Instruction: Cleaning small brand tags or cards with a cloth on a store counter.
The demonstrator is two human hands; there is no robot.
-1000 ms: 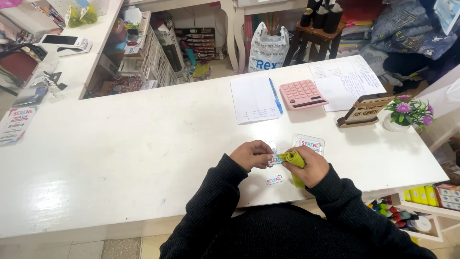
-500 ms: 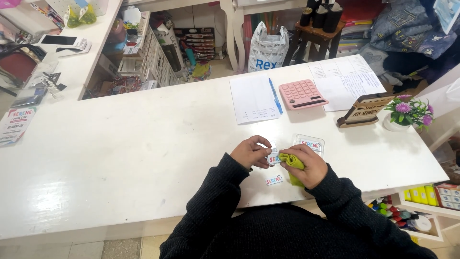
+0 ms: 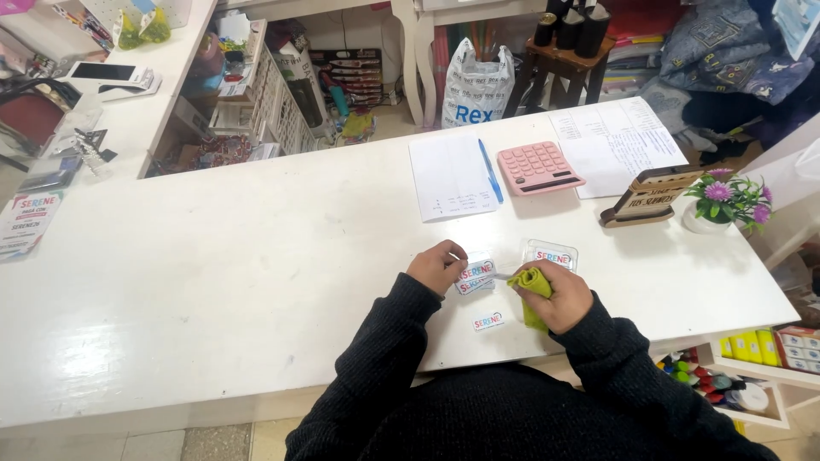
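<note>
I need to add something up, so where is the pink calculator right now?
In the head view, the pink calculator lies on the white counter, beyond the right hand, between the notepad with the blue pen and a written sheet.

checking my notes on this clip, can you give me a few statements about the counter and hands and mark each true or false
1. The right hand holds a yellow-green cloth. True.
2. The left hand rests on a pink calculator. False: it holds small printed cards; the pink calculator lies farther back, untouched.
3. A blue pen lies on a white sheet beside the calculator. True.
4. The potted flowers stand at the left end of the white counter. False: they stand at its right end.
5. One small card lies alone on the counter near the person's body. True.
</note>
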